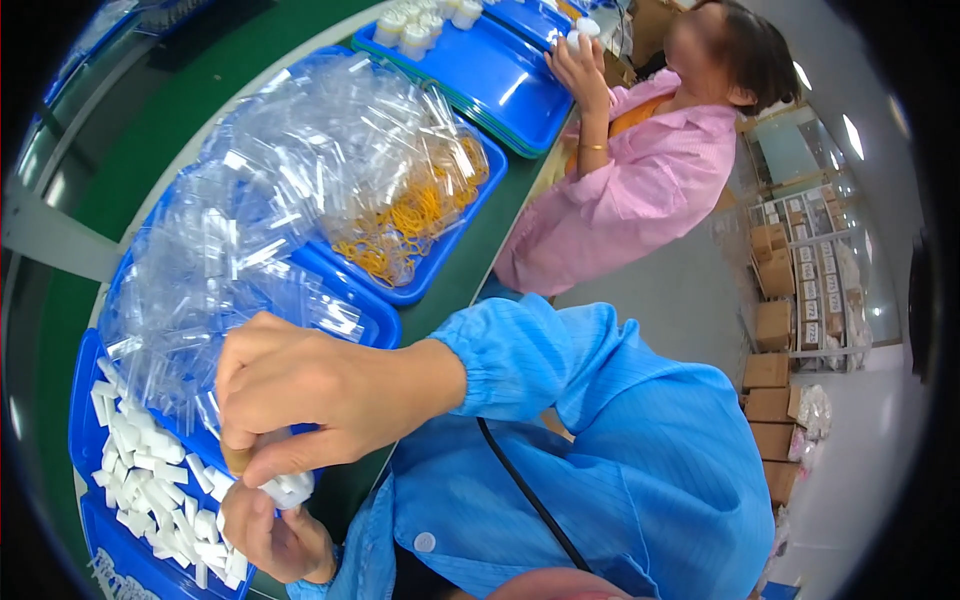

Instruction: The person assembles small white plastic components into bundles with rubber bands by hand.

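At the lower left my two hands come together over a small white rounded piece [288, 488], its exact kind partly hidden by fingers. My left hand [272, 530] is below, its fingers closed around the piece. From above, my right hand [315, 390] reaches down with thumb and fingers pinched at the piece. A tan covering [237, 458] shows at one right fingertip. Beside my hands lie many short white cylinders [150, 475] in a blue tray [83, 400]. Just beyond my right hand, clear plastic sleeves [215, 240] are heaped over more blue trays.
Orange rubber bands [420, 215] lie among clear plastic in a blue tray [420, 285]. Farther off are stacked blue trays [490, 80] and white bundles [415, 35]. A co-worker in pink [640, 190] handles a white piece [583, 28]. Cardboard boxes [770, 405] and shelves stand at right.
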Available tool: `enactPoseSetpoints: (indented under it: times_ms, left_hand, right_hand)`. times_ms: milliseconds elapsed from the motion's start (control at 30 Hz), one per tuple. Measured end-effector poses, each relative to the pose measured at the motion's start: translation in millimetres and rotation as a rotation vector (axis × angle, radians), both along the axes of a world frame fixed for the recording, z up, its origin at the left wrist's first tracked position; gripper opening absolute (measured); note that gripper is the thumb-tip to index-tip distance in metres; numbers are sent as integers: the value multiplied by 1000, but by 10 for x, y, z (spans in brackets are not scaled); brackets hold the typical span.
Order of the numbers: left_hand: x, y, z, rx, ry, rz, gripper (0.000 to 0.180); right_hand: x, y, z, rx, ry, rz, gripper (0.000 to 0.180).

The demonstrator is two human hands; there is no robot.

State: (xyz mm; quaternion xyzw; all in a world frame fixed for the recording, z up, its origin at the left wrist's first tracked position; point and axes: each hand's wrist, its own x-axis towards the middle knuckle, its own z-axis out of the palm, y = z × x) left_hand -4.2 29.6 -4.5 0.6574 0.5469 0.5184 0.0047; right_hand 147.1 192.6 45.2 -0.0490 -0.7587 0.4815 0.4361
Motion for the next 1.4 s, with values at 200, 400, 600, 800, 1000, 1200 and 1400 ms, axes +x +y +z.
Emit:
enactPoseSetpoints:
  times_ms: [200,400,600,800,1000,1200,1400]
  left_hand:
    - [28,-5,36,13,-98,-45,27]
    - [104,-58,106,52,-254,-67,30]
    - [-9,-11,208,298,-33,-166,31]
    - [-438,-631,-17,124,84,389,38]
    - [-792,-901,-266,149,163,770,41]
    - [-769,-896,-323,155,176,830,39]
    - [-743,-951,-258,62,245,872,28]
  right_hand:
    - [162,-110,116,35,-115,-12,18]
    - [132,-112,221,126,-195,80,23]
    - [163,104,463,494,-299,142,36]
    - [-451,-79,364,343,-635,21,22]
    - [-1469,-226,-84,896,-546,126,18]
    - [-1909,-242,-364,1463,-422,259,14]
    - [-1971,-117,-596,1515,-247,223,11]
